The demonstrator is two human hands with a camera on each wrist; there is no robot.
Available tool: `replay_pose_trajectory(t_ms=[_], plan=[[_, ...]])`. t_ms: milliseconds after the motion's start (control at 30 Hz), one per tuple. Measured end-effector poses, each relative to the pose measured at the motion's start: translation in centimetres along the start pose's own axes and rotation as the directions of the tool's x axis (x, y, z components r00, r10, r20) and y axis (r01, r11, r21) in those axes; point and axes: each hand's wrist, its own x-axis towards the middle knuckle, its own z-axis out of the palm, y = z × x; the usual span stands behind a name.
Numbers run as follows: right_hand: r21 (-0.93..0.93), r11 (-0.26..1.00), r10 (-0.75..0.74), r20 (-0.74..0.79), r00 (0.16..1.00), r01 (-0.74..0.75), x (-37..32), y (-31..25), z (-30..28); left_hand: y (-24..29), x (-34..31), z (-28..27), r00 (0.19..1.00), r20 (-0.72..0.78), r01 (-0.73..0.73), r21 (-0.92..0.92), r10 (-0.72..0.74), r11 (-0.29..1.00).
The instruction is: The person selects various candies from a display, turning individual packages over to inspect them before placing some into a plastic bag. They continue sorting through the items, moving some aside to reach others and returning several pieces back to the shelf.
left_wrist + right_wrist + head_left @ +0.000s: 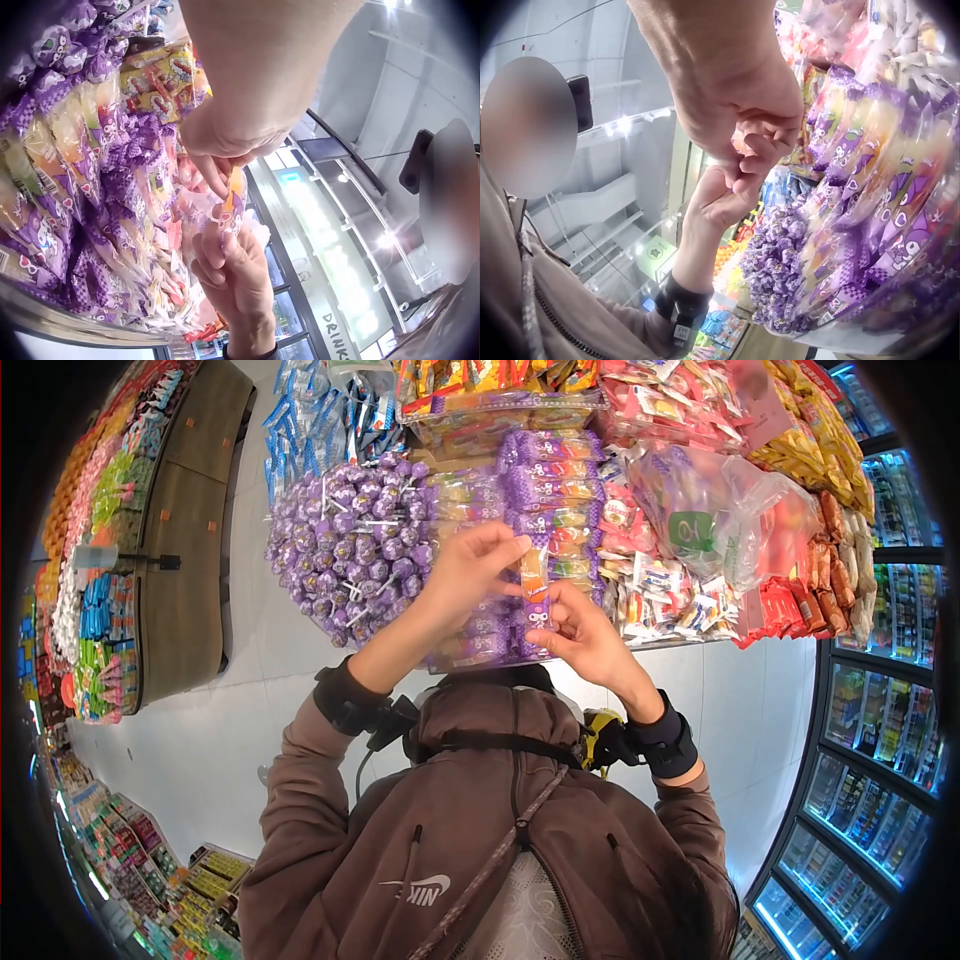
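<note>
Upright between both hands is a small orange-and-purple candy packet [535,582] with a cartoon figure on its lower part. My left hand [470,572] pinches its upper end between thumb and fingers. Lower down, my right hand [585,638] pinches the purple end. The left wrist view shows the same packet [233,201] running from the left fingers to the right hand [238,274]. In the right wrist view the right hand's fingers largely hide it. Just behind the hands lie rows of similar purple packets [555,495] on the display.
Purple-wrapped lollipops [350,540] are heaped on the left of the display. Clear bags [700,510] and red-and-white wrapped sweets [665,595] lie on the right. A wooden-sided candy stand [190,510] is across the aisle at left; lit shelves [880,700] line the right.
</note>
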Motion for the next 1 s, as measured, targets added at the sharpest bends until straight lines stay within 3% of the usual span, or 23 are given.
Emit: replay_pose_trajectory(t_ms=[567, 667, 767, 867, 1000], plan=[[-0.003, 1.000, 0.003, 0.031, 1.000, -0.003, 0.5, 0.5, 0.2, -0.2, -0.1, -0.7, 1.000, 0.007, 0.008, -0.007, -0.008, 1.000], [0.086, 0.995, -0.052, 0.005, 0.999, 0.051, 0.5, 0.1, 0.3, 0.1, -0.2, -0.4, 0.999, -0.024, -0.047, -0.045, 0.046, 0.998], [0.433, 0.893, -0.151, 0.040, 0.988, 0.119, 0.7, 0.3, 0.5, 0.6, -0.6, -0.3, 0.994, -0.030, -0.111, -0.081, 0.109, 0.990], [0.652, 0.756, -0.033, 0.128, 0.991, -0.059, 0.4, -0.6, -0.1, 0.6, -0.8, -0.4, 0.986, -0.002, -0.165, -0.115, 0.166, 0.979], [0.481, 0.876, -0.065, 0.185, 0.980, -0.033, 0.2, -0.7, -0.2, 0.9, -1.1, -0.2, 0.963, 0.103, -0.226, -0.187, 0.248, 0.956]])
